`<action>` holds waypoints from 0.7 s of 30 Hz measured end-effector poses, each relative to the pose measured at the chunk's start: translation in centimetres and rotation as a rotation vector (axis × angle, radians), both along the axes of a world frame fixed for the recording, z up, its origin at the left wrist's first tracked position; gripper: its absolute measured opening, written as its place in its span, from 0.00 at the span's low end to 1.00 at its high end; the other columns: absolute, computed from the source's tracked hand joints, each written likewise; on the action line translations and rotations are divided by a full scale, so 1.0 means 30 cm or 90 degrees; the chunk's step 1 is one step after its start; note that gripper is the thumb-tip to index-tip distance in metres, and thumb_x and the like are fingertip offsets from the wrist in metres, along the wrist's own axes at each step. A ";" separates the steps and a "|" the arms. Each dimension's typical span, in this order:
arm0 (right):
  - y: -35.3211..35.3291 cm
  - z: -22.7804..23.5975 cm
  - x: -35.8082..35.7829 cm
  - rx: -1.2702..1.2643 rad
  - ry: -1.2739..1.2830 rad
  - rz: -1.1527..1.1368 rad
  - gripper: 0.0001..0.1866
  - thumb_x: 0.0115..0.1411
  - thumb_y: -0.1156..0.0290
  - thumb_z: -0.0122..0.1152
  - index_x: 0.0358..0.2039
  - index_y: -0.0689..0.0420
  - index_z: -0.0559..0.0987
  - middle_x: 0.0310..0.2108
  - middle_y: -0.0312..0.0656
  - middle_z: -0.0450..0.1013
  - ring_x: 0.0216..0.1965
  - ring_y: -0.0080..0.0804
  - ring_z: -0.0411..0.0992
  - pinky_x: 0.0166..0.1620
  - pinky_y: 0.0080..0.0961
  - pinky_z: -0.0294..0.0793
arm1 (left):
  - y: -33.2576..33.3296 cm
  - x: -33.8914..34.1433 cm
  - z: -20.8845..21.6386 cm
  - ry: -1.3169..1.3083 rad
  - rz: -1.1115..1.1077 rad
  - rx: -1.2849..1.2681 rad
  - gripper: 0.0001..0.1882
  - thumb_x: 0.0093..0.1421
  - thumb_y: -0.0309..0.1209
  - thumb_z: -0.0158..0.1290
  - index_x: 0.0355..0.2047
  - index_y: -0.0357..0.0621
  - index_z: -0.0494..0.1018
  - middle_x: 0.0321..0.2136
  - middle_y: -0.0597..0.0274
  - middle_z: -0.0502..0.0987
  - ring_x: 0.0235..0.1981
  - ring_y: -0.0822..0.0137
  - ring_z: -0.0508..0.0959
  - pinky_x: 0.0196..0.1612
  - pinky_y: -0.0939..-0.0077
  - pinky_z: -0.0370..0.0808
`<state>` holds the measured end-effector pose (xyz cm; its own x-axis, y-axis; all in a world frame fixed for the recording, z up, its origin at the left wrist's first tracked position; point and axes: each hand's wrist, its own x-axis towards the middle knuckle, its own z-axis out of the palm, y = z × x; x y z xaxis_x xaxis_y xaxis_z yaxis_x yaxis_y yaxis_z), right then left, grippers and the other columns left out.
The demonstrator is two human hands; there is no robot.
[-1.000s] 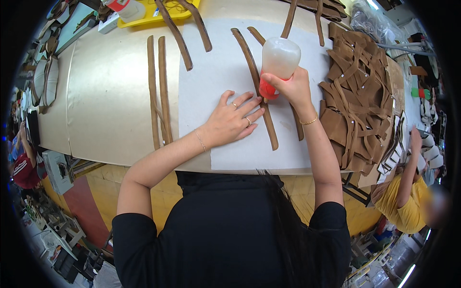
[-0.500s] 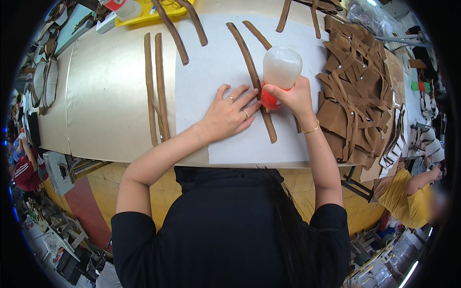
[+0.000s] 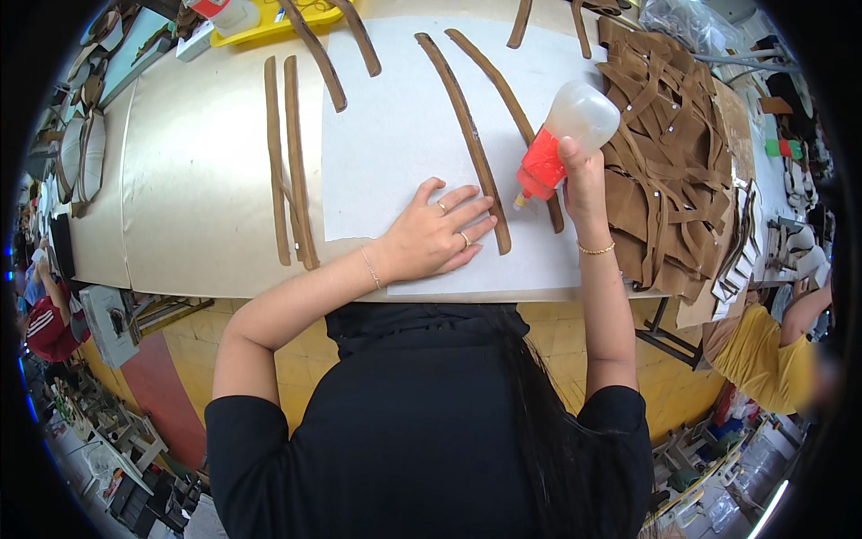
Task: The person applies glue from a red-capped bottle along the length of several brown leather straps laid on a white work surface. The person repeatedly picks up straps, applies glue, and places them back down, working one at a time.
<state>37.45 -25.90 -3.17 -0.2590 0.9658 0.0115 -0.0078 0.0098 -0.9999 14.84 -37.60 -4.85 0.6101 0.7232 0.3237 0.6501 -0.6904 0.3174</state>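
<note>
My right hand (image 3: 584,187) grips a squeeze bottle (image 3: 582,115) of cloudy white plastic with a red band. The bottle is tilted upside down, its yellowish nozzle pointing down and left. My left hand (image 3: 438,232) lies flat with spread fingers on white paper (image 3: 386,153), its fingertips touching the edge of a long brown strip (image 3: 465,121). Dark, shiny marks run along that strip's upper part. To its right lies a second brown strip (image 3: 499,83), partly hidden behind the bottle, whose nozzle hangs between the two strips.
A heap of brown strips and pieces (image 3: 664,162) covers the table's right side. Two narrow brown strips (image 3: 273,162) lie left of the paper. Further strips (image 3: 314,56) lie toward the back, near a yellow tray (image 3: 260,25) with another bottle. Two people sit or stand at the far sides.
My right hand has lifted the bottle off the left strip and moved it right, tilting it more. My left hand stays almost in place beside the strip.
</note>
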 end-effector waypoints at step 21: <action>-0.079 0.064 -0.062 0.162 -0.272 0.076 0.20 0.47 0.57 0.74 0.33 0.61 0.83 0.28 0.43 0.81 0.30 0.30 0.80 0.35 0.25 0.78 | -0.015 0.015 -0.011 0.022 0.010 0.022 0.21 0.55 0.42 0.57 0.48 0.50 0.75 0.53 0.62 0.71 0.58 0.62 0.67 0.54 0.53 0.61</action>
